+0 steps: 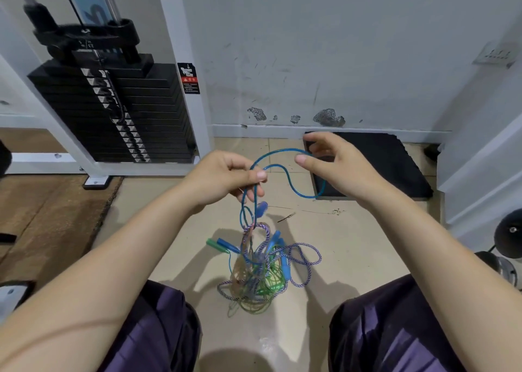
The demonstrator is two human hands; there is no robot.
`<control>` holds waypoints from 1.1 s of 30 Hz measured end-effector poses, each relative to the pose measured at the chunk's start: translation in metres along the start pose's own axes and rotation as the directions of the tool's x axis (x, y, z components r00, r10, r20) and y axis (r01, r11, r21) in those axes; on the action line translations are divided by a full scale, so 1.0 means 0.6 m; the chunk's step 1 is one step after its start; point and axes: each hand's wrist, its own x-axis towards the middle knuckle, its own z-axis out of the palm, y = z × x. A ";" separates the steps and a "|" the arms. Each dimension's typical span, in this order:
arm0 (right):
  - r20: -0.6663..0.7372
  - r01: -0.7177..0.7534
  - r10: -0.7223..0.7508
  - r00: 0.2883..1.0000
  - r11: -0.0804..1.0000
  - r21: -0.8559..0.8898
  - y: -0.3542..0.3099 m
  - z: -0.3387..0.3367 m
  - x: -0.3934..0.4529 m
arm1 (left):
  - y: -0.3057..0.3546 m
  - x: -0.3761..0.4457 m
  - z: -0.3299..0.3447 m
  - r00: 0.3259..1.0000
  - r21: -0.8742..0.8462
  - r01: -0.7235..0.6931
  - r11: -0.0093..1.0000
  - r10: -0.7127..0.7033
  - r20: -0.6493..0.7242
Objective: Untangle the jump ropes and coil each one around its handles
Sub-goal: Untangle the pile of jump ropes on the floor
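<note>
A tangle of jump ropes [260,272] lies on the tiled floor between my knees: green cord, a purple-and-white braided rope [308,258], and blue and green handles [223,244]. A blue rope [285,171] rises out of the tangle. My left hand [223,179] grips several strands of it between thumb and fingers, with a blue handle [261,209] dangling just below. My right hand [333,162] holds a loop of the same blue rope in its curled fingers, raised to the right of the left hand.
A black weight stack [113,111] in a white frame stands at the back left. A dark mat [381,168] lies against the scuffed wall behind my right hand. Brown matting [48,216] covers the floor on the left. Dark round equipment [508,233] sits at the right edge.
</note>
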 end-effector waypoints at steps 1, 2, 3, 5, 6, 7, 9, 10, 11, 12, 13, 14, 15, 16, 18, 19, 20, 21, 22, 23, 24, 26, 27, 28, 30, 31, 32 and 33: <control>-0.021 0.012 -0.012 1.000 1.000 -0.003 -0.004 0.002 -0.002 | -0.001 0.002 0.001 0.998 -0.042 0.010 0.999 -0.012 -0.059; -0.039 0.022 -0.022 0.999 1.000 0.005 -0.007 0.005 -0.005 | -0.003 0.005 0.003 0.992 -0.091 0.022 0.996 -0.033 -0.123; -0.055 0.028 -0.027 0.998 0.999 0.017 -0.006 0.007 -0.006 | -0.005 0.008 0.005 0.983 -0.145 0.035 0.989 -0.061 -0.174; -0.076 0.041 -0.039 0.996 0.999 0.020 -0.007 0.015 -0.009 | -0.010 0.013 0.012 0.971 -0.248 0.061 0.967 -0.115 -0.208; -0.073 0.056 -0.055 0.996 0.998 0.013 -0.009 0.019 -0.009 | -0.011 0.014 0.016 0.971 -0.287 0.075 0.955 -0.136 -0.196; -0.051 0.076 -0.075 0.996 0.997 0.012 -0.010 0.024 -0.010 | -0.012 0.015 0.020 0.973 -0.317 0.090 0.944 -0.151 -0.174; 0.048 0.118 -0.120 0.992 0.992 0.037 -0.015 0.036 -0.013 | -0.010 0.015 0.029 0.978 -0.366 0.113 0.924 -0.169 -0.125; 0.110 0.130 -0.134 0.985 0.990 0.046 -0.016 0.043 -0.016 | -0.009 0.016 0.032 0.979 -0.397 0.118 0.910 -0.173 -0.104; 0.162 0.136 -0.141 0.977 0.990 0.042 -0.017 0.050 -0.018 | -0.006 0.015 0.034 0.981 -0.434 0.122 0.893 -0.175 -0.085; 0.206 0.132 -0.137 0.969 0.990 0.040 -0.019 0.056 -0.020 | -0.005 0.015 0.035 0.983 -0.473 0.121 0.873 -0.173 -0.067; 0.244 0.113 -0.123 0.962 0.992 0.054 -0.022 0.059 -0.023 | -0.003 0.015 0.036 0.985 -0.505 0.117 0.855 -0.166 -0.053; 0.281 0.077 -0.097 0.955 0.994 0.079 -0.025 0.062 -0.024 | -0.003 0.015 0.036 0.986 -0.527 0.111 0.842 -0.159 -0.047; 0.307 0.040 -0.067 0.949 0.995 0.091 -0.026 0.061 -0.023 | -0.001 0.014 0.035 0.987 -0.541 0.105 0.835 -0.154 -0.047; 0.323 0.016 -0.044 0.945 0.996 0.087 -0.026 0.060 -0.022 | -0.001 0.014 0.034 0.987 -0.551 0.095 0.829 -0.150 -0.054; 0.344 0.001 -0.020 0.939 0.998 0.056 -0.023 0.058 -0.019 | -0.001 0.015 0.030 0.988 -0.576 0.073 0.814 -0.137 -0.069; 0.357 -0.003 -0.015 0.934 0.999 0.049 -0.022 0.059 -0.019 | -0.001 0.015 0.029 0.989 -0.585 0.065 0.808 -0.130 -0.070; 0.369 -0.009 -0.011 0.929 0.999 0.053 -0.020 0.063 -0.020 | -0.002 0.015 0.028 0.991 -0.583 0.057 0.811 -0.119 -0.068; 0.379 -0.017 -0.008 0.925 0.998 0.064 -0.019 0.068 -0.021 | -0.002 0.015 0.029 0.992 -0.571 0.052 0.820 -0.107 -0.063; 0.390 -0.031 -0.003 0.921 0.996 0.081 -0.018 0.073 -0.022 | -0.003 0.015 0.031 0.994 -0.552 0.044 0.833 -0.094 -0.062; 0.401 -0.046 0.002 0.916 0.994 0.100 -0.018 0.075 -0.023 | -0.003 0.015 0.032 0.995 -0.528 0.034 0.849 -0.079 -0.063; 0.412 -0.060 0.001 0.911 0.990 0.131 -0.020 0.074 -0.024 | -0.006 0.017 0.032 0.995 -0.493 0.018 0.870 -0.062 -0.074; 0.403 -0.082 -0.026 0.915 0.965 0.248 -0.025 0.065 -0.025 | -0.011 0.019 0.028 0.997 -0.365 -0.012 0.931 -0.015 -0.070; 0.381 -0.097 -0.040 0.924 0.937 0.334 -0.028 0.058 -0.024 | -0.014 0.019 0.026 1.000 -0.274 -0.014 0.962 0.011 -0.011; 0.349 -0.109 -0.053 0.936 0.898 0.427 -0.031 0.049 -0.023 | -0.018 0.019 0.026 0.995 -0.177 -0.011 0.984 0.029 0.097; 0.277 -0.104 -0.073 0.958 0.813 0.573 -0.037 0.032 -0.020 | -0.029 0.016 0.032 0.949 -0.010 0.012 1.000 -0.008 0.314; 0.252 -0.097 -0.078 0.965 0.784 0.614 -0.038 0.023 -0.020 | -0.032 0.016 0.036 0.934 0.062 0.022 0.998 -0.042 0.354; 0.232 -0.091 -0.077 0.970 0.766 0.636 -0.038 0.015 -0.019 | -0.034 0.017 0.039 0.933 0.112 0.022 0.994 -0.061 0.355; 0.212 -0.086 -0.069 0.975 0.761 0.643 -0.037 0.008 -0.019 | -0.035 0.018 0.041 0.937 0.125 0.028 0.992 -0.070 0.343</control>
